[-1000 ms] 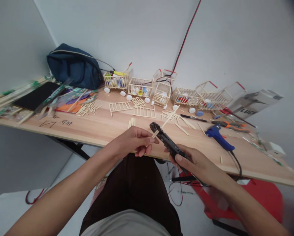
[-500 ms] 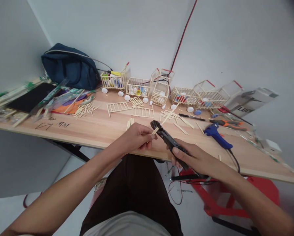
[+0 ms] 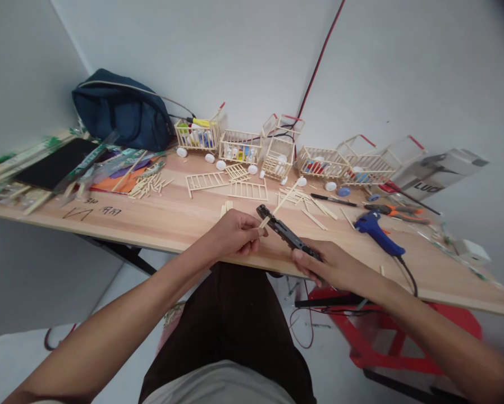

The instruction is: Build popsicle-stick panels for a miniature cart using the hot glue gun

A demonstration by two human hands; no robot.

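since a second ago the right hand [image 3: 336, 266] has lowered a little and the black cutter [image 3: 283, 231] now lies flatter, its nose pointing far-left over the near edge of the table [image 3: 172, 219]. the left hand [image 3: 235, 233] has barely shifted. the thin wooden stick [image 3: 264, 221] sits pinched in the left fingertips with its tip right at the cutter's head, so the cut looks lined up but not made; whether the blades touch the wood cannot be told. the right hand is wrapped around the cutter's handles. the stick is pale, slim and straight; the cutter is matte and dark. farther off stand slatted little stick carts [image 3: 239, 147] with white wheels, loose stick panels [image 3: 247, 191], and to the right a glossy blue glue gun [image 3: 378, 233].
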